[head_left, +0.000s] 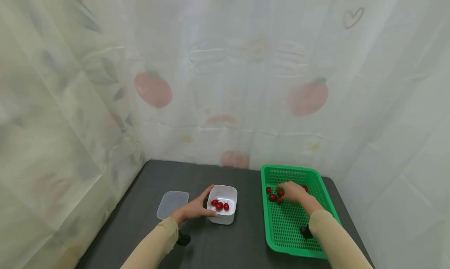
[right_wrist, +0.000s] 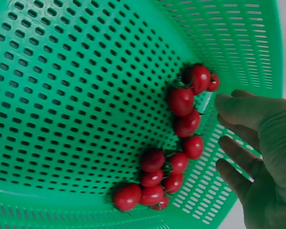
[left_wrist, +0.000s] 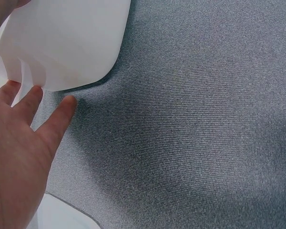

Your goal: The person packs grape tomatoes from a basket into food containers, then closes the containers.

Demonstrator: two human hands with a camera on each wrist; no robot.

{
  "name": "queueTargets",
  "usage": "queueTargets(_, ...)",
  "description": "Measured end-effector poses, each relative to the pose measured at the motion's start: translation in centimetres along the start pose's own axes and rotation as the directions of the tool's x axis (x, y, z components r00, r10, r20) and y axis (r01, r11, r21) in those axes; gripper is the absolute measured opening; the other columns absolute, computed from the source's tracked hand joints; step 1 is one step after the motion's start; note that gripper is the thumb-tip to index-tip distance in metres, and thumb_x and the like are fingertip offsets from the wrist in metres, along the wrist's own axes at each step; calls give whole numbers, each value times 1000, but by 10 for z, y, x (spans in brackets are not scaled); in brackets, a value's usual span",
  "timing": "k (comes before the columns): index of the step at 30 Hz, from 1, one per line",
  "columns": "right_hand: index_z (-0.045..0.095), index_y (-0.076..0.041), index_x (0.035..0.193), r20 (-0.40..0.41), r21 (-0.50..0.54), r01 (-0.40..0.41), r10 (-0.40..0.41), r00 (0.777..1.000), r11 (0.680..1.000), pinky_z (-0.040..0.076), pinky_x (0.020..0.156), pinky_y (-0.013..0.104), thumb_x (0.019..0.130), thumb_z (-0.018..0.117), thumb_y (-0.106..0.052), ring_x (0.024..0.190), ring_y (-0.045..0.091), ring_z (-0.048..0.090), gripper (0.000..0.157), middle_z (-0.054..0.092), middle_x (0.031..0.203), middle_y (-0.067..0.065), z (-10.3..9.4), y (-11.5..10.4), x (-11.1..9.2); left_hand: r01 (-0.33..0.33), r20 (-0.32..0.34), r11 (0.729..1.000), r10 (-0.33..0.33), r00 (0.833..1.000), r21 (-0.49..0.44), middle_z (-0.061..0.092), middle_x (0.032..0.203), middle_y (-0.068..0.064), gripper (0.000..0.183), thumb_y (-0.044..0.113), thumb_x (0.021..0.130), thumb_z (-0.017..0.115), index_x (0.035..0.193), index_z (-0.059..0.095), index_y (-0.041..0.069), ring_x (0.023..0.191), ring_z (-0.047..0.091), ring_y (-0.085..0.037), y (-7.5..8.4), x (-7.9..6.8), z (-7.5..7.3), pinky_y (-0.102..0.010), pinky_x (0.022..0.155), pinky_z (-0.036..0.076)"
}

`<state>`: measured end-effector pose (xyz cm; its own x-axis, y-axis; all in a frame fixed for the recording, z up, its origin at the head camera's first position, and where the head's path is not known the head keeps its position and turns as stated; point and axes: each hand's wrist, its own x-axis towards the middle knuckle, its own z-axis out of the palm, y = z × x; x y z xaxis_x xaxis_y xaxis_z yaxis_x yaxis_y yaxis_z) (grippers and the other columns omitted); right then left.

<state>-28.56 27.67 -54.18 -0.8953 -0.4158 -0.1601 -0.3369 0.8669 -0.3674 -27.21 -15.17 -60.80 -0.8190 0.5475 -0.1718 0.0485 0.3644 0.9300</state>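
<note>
My left hand (head_left: 194, 208) grips a white square container (head_left: 223, 219) at its left side, thumb near the front rim and fingers around the back left. Several red cherry tomatoes (head_left: 219, 206) lie on the container's bottom. In the left wrist view, fingertips of the left hand (left_wrist: 19, 143) touch the container's wall (left_wrist: 81, 43). My right hand (head_left: 294, 191) reaches into a green perforated basket (head_left: 288, 237), close to its tomatoes (head_left: 272, 197). The right wrist view has the right hand (right_wrist: 276, 143) with fingers spread and bent, nothing between them, beside a row of tomatoes (right_wrist: 187, 123).
A translucent lid (head_left: 172, 205) lies flat on the dark table (head_left: 218, 249), left of the container. Printed curtains (head_left: 225, 85) hang behind the table and along both sides. Black wrist devices (head_left: 183, 239) show at the wrists.
</note>
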Motion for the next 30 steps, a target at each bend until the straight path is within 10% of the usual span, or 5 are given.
queueTargets(15, 74, -8, 117, 16, 0, -56, 56, 998, 998, 49, 74, 44, 94, 63, 8, 87, 24, 61, 30, 70, 108, 7, 20, 6, -3, 2, -2, 1000, -2, 1000, 16, 15, 168, -17, 112, 23, 88, 84, 166, 4, 19, 150, 21, -41, -2, 0, 2, -66, 114, 25)
queueTargets(30, 76, -9, 109, 35, -51, -32, 34, 999, 998, 54, 85, 51, 90, 73, 4, 101, 31, 67, 23, 72, 106, 5, 27, 8, 0, 5, 2, 1000, -5, 1000, 6, 15, 168, -16, 113, 20, 87, 84, 166, 4, 18, 150, 22, -40, 1, -1, 1, -64, 114, 25)
